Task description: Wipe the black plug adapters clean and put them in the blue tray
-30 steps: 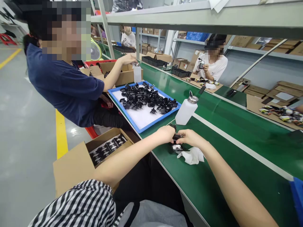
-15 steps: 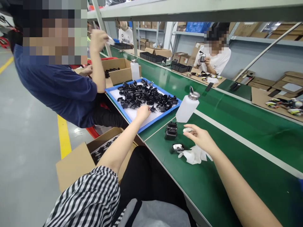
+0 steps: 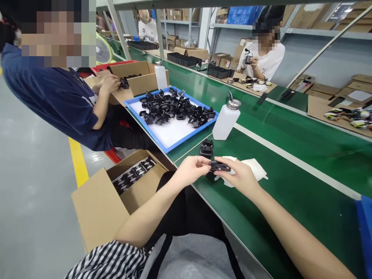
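Over the green bench, my left hand and my right hand meet at a black plug adapter. The fingers of both are closed on its two ends. Just behind them, several black plug adapters stand together with pins upward. Crumpled white tissue lies behind and beside my right hand. Whether a white wipe is also in my right fingers is hidden. A white pump bottle with a metal top stands farther back.
A blue-rimmed tray of black plug adapters lies at the left. An open carton sits below the bench edge. A co-worker sits at left beside another carton; another person works across the bench.
My left hand has come back from the tray with a plug adapter and met my right hand, which moved slightly nearer. The co-worker at left has lowered a raised hand to the carton.
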Action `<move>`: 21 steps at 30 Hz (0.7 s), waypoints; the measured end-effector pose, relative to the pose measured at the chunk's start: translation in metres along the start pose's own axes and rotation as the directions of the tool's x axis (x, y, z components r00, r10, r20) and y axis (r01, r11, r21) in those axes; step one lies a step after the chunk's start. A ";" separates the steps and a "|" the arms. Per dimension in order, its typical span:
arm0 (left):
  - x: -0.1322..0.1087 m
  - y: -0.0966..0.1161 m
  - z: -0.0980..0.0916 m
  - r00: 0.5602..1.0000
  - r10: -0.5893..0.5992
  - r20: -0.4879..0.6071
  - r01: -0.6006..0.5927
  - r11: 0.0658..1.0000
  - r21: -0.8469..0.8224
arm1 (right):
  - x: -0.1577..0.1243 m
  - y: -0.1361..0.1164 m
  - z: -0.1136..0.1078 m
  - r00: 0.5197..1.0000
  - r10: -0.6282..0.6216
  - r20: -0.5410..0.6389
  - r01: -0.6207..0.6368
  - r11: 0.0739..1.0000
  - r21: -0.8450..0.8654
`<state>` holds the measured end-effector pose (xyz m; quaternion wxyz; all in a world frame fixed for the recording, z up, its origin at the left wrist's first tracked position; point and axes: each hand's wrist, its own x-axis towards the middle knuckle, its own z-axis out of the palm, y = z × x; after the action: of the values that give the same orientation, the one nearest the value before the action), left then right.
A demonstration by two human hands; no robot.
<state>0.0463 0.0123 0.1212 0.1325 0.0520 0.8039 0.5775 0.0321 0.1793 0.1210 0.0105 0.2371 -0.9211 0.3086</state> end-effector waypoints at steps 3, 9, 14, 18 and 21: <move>-0.004 -0.012 0.006 0.995 -0.005 -0.100 0.021 0.986 0.165 | 0.001 0.008 0.001 0.997 0.068 0.044 -0.071 0.995 0.071; -0.005 -0.020 0.011 0.992 0.015 -0.129 0.032 0.935 0.354 | 0.012 0.020 0.007 0.992 0.075 0.103 -0.088 0.987 0.131; 0.002 -0.018 0.020 0.984 0.056 -0.168 0.019 0.909 0.416 | 0.016 0.017 0.009 0.986 0.057 0.154 -0.070 0.994 0.083; 0.005 -0.015 0.020 0.981 0.090 -0.172 0.005 0.874 0.487 | 0.017 0.018 0.003 0.978 0.056 0.199 -0.075 0.993 0.088; 0.005 -0.013 0.018 0.983 0.085 -0.160 0.014 0.845 0.535 | 0.018 0.019 -0.003 0.972 0.059 0.227 -0.070 0.997 0.039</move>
<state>0.0478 0.0261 0.1032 0.0297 0.0500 0.9401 0.3359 0.0071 0.1863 0.1159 -0.1100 0.2406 -0.9160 0.3015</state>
